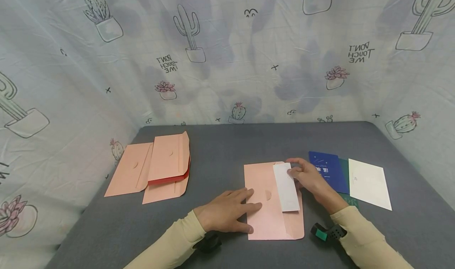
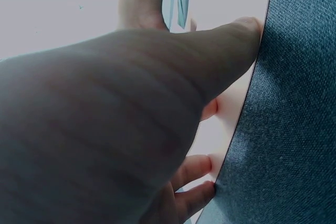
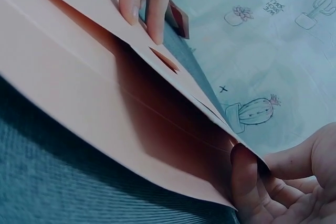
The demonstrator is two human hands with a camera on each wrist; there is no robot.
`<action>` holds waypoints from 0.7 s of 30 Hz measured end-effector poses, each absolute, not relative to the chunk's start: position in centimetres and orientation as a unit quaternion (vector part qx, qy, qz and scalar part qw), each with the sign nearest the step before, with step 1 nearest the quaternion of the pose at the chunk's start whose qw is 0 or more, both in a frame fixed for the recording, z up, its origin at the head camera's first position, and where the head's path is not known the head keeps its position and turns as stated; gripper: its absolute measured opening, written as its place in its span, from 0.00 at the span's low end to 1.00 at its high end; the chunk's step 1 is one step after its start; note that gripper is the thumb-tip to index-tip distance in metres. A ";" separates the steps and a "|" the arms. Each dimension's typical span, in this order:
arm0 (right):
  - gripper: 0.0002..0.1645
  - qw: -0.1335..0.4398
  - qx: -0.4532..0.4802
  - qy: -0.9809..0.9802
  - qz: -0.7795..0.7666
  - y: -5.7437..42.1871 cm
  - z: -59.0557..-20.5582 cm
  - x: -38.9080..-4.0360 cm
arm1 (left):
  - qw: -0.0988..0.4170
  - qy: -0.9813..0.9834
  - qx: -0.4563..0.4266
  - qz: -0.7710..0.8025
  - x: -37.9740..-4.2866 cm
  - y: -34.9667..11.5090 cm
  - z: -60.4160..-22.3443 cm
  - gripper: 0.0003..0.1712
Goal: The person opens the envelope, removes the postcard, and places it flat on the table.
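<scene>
A pink paper envelope (image 1: 259,221) lies in front of me, its open side to the right. My left hand (image 1: 231,211) rests on its left part, fingers spread, thumb near the envelope's edge in the left wrist view. My right hand (image 1: 307,176) is at the upper right corner. In the right wrist view, that hand (image 3: 289,182) pinches the edge of the envelope's upper panel (image 3: 79,3), and the pocket (image 3: 163,119) gapes beneath it. A pale rectangular strip (image 1: 286,188) shows along the opening in the head view, beside the right fingertips.
Several more pink envelopes (image 1: 167,158) overlap at the back left, one with a red edge (image 1: 170,179). Right of my right hand lie a dark blue card (image 1: 328,168), a green piece (image 1: 344,170) and a white card (image 1: 369,184). A cactus-print cloth (image 1: 227,63) hangs behind the grey table (image 1: 227,142).
</scene>
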State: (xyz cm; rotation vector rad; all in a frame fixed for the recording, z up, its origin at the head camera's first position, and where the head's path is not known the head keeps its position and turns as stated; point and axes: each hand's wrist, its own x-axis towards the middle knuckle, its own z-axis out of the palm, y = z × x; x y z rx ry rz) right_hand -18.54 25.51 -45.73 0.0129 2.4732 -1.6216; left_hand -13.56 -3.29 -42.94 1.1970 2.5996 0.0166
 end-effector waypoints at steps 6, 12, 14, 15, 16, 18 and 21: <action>0.30 0.091 -0.013 0.831 -0.549 25.9 -45.5 -18.7 | 0.136 0.900 0.415 0.004 -13.6 -3.3 -42.9 0.40; 0.31 0.088 -0.005 0.835 -0.542 26.2 -45.3 -18.7 | 0.140 0.901 0.411 0.005 -13.5 -3.2 -42.8 0.40; 0.31 0.085 0.001 0.839 -0.537 26.3 -45.2 -18.7 | 0.140 0.901 0.411 0.005 -13.5 -3.2 -42.8 0.40; 0.31 0.084 0.004 0.841 -0.534 26.4 -45.1 -18.7 | 0.140 0.901 0.411 0.005 -13.5 -3.2 -42.8 0.40; 0.31 0.082 0.005 0.845 -0.528 26.4 -45.0 -18.7 | 0.140 0.901 0.411 0.005 -13.5 -3.2 -42.8 0.40; 0.31 0.082 0.007 0.850 -0.521 26.6 -44.9 -18.7 | 0.140 0.901 0.411 0.006 -13.5 -3.2 -42.8 0.40; 0.31 0.087 0.009 0.856 -0.510 27.0 -44.8 -18.7 | 0.139 0.900 0.412 0.005 -13.5 -3.2 -42.9 0.40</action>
